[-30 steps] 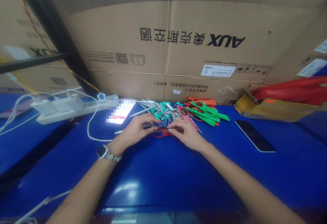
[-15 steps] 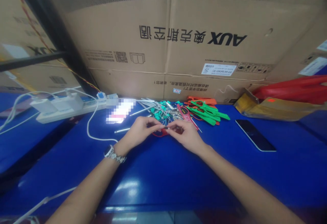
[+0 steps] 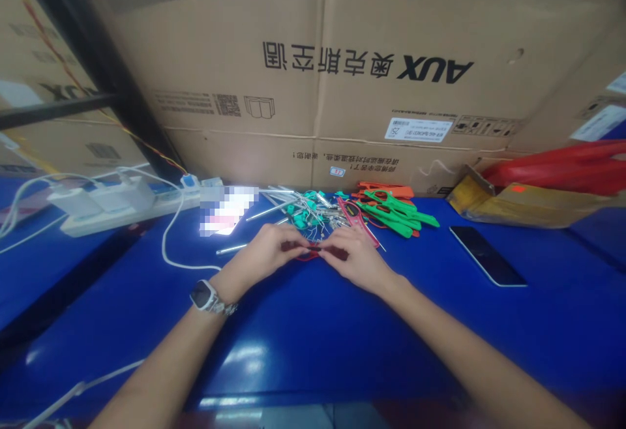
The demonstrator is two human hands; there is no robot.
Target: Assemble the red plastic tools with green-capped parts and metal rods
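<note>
My left hand [image 3: 267,256] and my right hand [image 3: 355,256] meet at the middle of the blue table [image 3: 313,344], fingertips pinched together on a small dark part between them, over a red plastic piece [image 3: 308,256]. What exactly the fingers grip is too small to name. Just behind the hands lies a heap of teal plastic parts and thin metal rods [image 3: 306,210]. Green and orange plastic tools [image 3: 391,210] lie to the right of that heap. A watch [image 3: 204,295] is on my left wrist.
A big cardboard box [image 3: 323,70] stands along the back of the table. A lit phone [image 3: 227,210] and a white power strip with chargers and cables [image 3: 105,204] lie at the left. A dark phone [image 3: 486,256] and a brown package [image 3: 528,204] lie at the right.
Both hands have drawn closer together until the fingertips touch. The view has shifted slightly downward.
</note>
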